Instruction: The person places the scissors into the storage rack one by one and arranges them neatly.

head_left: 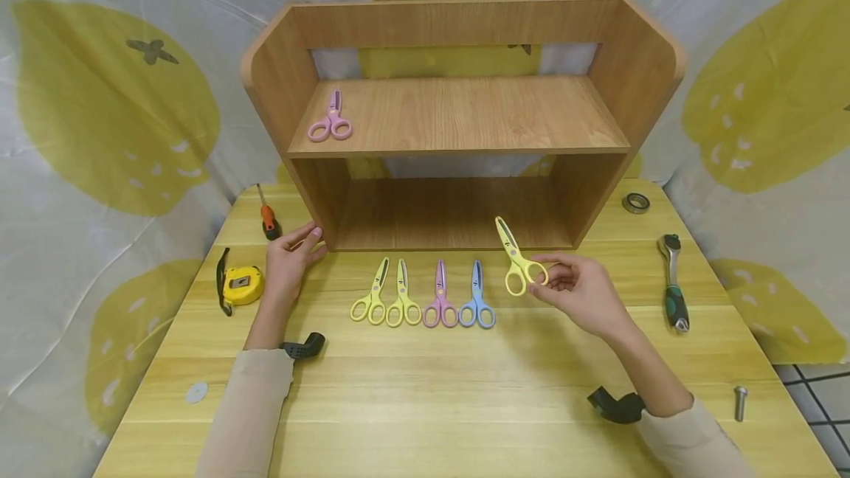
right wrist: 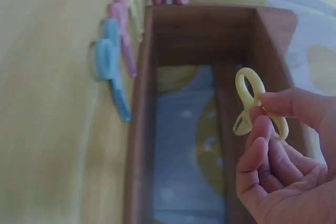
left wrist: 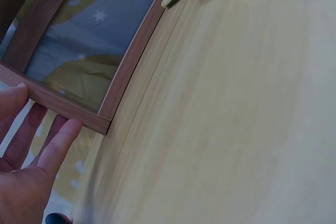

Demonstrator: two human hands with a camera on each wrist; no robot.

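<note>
The right hand is raised just above the wooden surface, its fingers curled round the handle loops of the yellow scissors, blades pointing up and away toward the lower bay of the wooden shelf unit. The left hand lies flat, fingers straight and empty, touching the unit's lower left front corner. Four scissors lie in a row between the hands. No lettering is legible.

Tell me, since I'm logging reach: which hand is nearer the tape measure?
Left. The left hand rests just right of the tape measure, while the right hand holds yellow scissors far across the table.
</note>
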